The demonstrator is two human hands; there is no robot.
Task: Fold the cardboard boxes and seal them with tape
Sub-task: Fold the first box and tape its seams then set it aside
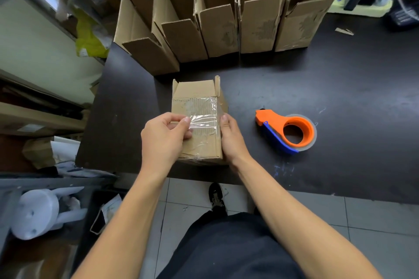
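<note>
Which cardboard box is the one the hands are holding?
The small box lying on its side at the table's near edge, with shiny clear tape across it. Left hand and right hand grip it. The other boxes stand open in a back row, untouched.

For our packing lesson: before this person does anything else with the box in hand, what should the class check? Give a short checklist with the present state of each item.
1. Box steadied: ok. The right hand grips the side of the small box, which sits on the dark table.
2. Tape on the top face: ok. The left hand pinches the clear tape strip lying across it.
3. Tape smoothed flat: not ok, it looks wrinkled.
4. Far flaps closed: not ok, they stand open.
5. Tape dispenser within reach: ok, lying on the table right of the box.
6. Near end sealed: cannot tell.
</note>
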